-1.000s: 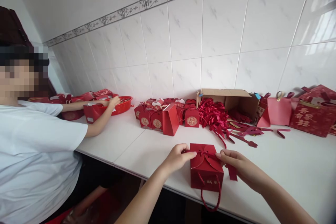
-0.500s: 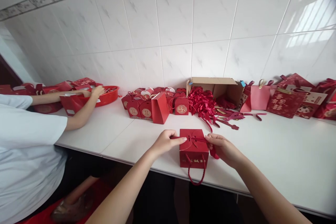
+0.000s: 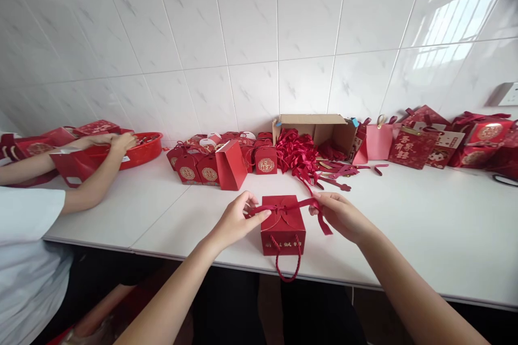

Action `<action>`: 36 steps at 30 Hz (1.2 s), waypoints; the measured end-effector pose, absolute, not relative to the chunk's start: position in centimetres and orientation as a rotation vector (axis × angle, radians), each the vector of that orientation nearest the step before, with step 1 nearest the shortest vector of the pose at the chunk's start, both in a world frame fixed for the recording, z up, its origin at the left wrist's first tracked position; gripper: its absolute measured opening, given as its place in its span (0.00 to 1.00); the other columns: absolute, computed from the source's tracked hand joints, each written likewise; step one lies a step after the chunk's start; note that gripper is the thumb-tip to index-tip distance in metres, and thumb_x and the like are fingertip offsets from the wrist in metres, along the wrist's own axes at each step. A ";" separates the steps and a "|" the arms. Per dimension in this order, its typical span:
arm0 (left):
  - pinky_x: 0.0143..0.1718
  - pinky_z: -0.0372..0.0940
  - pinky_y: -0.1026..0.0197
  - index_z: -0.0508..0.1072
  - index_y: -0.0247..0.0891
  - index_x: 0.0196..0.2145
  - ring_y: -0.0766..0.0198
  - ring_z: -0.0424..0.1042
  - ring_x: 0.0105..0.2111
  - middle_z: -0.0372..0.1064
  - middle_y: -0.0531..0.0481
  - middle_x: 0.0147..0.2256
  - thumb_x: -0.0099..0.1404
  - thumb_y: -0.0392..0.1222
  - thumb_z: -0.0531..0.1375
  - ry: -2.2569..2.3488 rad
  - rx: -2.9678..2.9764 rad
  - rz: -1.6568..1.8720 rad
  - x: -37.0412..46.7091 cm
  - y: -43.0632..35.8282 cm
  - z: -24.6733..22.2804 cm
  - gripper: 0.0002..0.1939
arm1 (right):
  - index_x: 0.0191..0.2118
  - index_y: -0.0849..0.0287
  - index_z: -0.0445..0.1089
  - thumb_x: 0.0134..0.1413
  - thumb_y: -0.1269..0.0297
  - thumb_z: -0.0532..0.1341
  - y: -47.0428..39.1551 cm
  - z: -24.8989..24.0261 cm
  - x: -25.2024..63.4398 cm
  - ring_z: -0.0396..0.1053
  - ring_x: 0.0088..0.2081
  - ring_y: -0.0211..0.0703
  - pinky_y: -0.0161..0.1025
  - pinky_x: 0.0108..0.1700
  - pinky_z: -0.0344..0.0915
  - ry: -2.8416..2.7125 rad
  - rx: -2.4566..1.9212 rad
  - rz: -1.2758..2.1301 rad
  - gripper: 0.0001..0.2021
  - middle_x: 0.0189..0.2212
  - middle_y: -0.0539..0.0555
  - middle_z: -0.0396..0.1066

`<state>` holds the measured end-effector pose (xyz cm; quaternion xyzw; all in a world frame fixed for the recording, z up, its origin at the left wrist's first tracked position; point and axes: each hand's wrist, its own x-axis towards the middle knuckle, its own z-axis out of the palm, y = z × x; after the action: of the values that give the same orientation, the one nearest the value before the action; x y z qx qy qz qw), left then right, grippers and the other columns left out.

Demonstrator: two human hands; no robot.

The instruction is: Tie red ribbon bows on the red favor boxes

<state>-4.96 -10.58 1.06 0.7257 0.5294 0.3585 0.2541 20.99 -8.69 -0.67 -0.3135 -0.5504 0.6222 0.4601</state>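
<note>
In front of me on the white table stands a red gift box (image 3: 283,237) with folded petal flaps on top and a twisted rope handle (image 3: 288,278) hanging down its front. A red ribbon (image 3: 301,203) runs across the top through the slots in the flaps. My left hand (image 3: 238,215) pinches the ribbon at the left, its thumb by the lid's edge. On the right, my right hand (image 3: 335,213) pinches the ribbon's other side, holding it raised off the lid, and a loose end hangs below the fingers.
Finished-looking red boxes (image 3: 210,164) stand at the back left. A cardboard box (image 3: 315,118) spills red ribbons (image 3: 297,151). Gift bags (image 3: 413,145) lean against the tiled wall at right. At left, a co-worker's hands (image 3: 121,143) are over a red basin (image 3: 148,152).
My view has turned right. The right hand has lifted its side of the ribbon away from the lid, and the left fingers have drawn back with theirs. The co-worker's hands stay at the basin.
</note>
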 end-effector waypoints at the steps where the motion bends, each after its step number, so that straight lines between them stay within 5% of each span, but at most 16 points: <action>1: 0.39 0.62 0.59 0.63 0.40 0.34 0.62 0.66 0.36 0.64 0.51 0.36 0.57 0.50 0.61 1.440 2.026 1.046 -4.8 -10.8 1.1 0.14 | 0.21 0.59 0.69 0.52 0.51 0.63 -8.8 -0.3 21.1 0.61 0.29 0.38 0.37 0.36 0.57 -1.346 -0.736 1.511 0.18 0.22 0.50 0.66; 7: 0.43 0.64 0.55 0.62 0.41 0.38 0.58 0.66 0.40 0.63 0.48 0.39 0.57 0.44 0.63 1.319 2.436 1.229 -1.0 -11.8 2.3 0.15 | 0.27 0.57 0.75 0.52 0.59 0.65 -9.7 2.1 20.1 0.62 0.32 0.37 0.37 0.40 0.58 -1.383 -0.625 1.456 0.08 0.25 0.49 0.69; 13: 0.43 0.64 0.54 0.58 0.40 0.41 0.57 0.64 0.42 0.60 0.46 0.39 0.57 0.34 0.60 1.308 2.471 1.629 1.9 -10.2 2.4 0.17 | 0.27 0.58 0.73 0.52 0.56 0.64 -10.5 3.3 19.7 0.64 0.30 0.38 0.38 0.40 0.60 -1.485 -0.722 1.336 0.11 0.24 0.49 0.69; 18: 0.43 0.64 0.54 0.57 0.41 0.41 0.58 0.65 0.41 0.59 0.48 0.39 0.54 0.34 0.62 1.385 2.388 1.800 1.2 -9.4 2.5 0.20 | 0.45 0.58 0.71 0.51 0.51 0.63 -10.2 2.4 19.8 0.67 0.27 0.42 0.40 0.36 0.61 -1.650 -1.025 1.099 0.20 0.21 0.48 0.69; 20: 0.43 0.64 0.54 0.57 0.41 0.41 0.58 0.65 0.41 0.59 0.47 0.39 0.55 0.36 0.61 1.392 2.406 1.784 1.1 -9.7 2.7 0.19 | 0.48 0.58 0.70 0.52 0.53 0.62 -9.8 2.1 19.2 0.69 0.28 0.43 0.40 0.38 0.62 -1.753 -1.015 1.043 0.20 0.21 0.48 0.70; 25: 0.49 0.60 0.52 0.59 0.42 0.43 0.56 0.64 0.45 0.62 0.46 0.42 0.56 0.35 0.59 1.339 2.455 1.484 0.4 -11.0 3.9 0.17 | 0.27 0.59 0.71 0.54 0.56 0.58 -9.0 1.4 17.0 0.66 0.28 0.41 0.38 0.35 0.61 -1.811 -0.912 0.990 0.13 0.24 0.51 0.71; 29: 0.53 0.56 0.50 0.61 0.43 0.42 0.55 0.63 0.49 0.63 0.46 0.45 0.56 0.37 0.58 1.316 2.219 1.198 -1.8 -11.3 3.7 0.16 | 0.31 0.58 0.70 0.55 0.53 0.58 -9.1 0.9 16.3 0.65 0.32 0.42 0.38 0.35 0.61 -1.727 -0.958 0.895 0.13 0.30 0.53 0.71; 31: 0.50 0.58 0.52 0.61 0.42 0.37 0.56 0.65 0.46 0.63 0.49 0.40 0.58 0.43 0.58 1.418 1.992 1.139 -2.8 -10.9 2.9 0.10 | 0.32 0.58 0.70 0.56 0.52 0.57 -9.3 0.6 16.2 0.64 0.32 0.42 0.37 0.34 0.61 -1.720 -0.932 0.913 0.14 0.30 0.53 0.70; 36: 0.36 0.61 0.61 0.60 0.40 0.29 0.63 0.65 0.32 0.61 0.55 0.30 0.57 0.56 0.59 1.373 1.595 0.908 -3.5 -10.2 0.8 0.17 | 0.32 0.57 0.67 0.58 0.52 0.56 -9.4 0.4 16.0 0.66 0.32 0.41 0.38 0.37 0.64 -1.690 -0.704 1.185 0.14 0.30 0.51 0.70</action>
<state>-3.54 -10.19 0.80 0.6339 0.5459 0.3611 0.4121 16.02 -9.36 0.38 -0.2862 -0.6872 0.4820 0.4621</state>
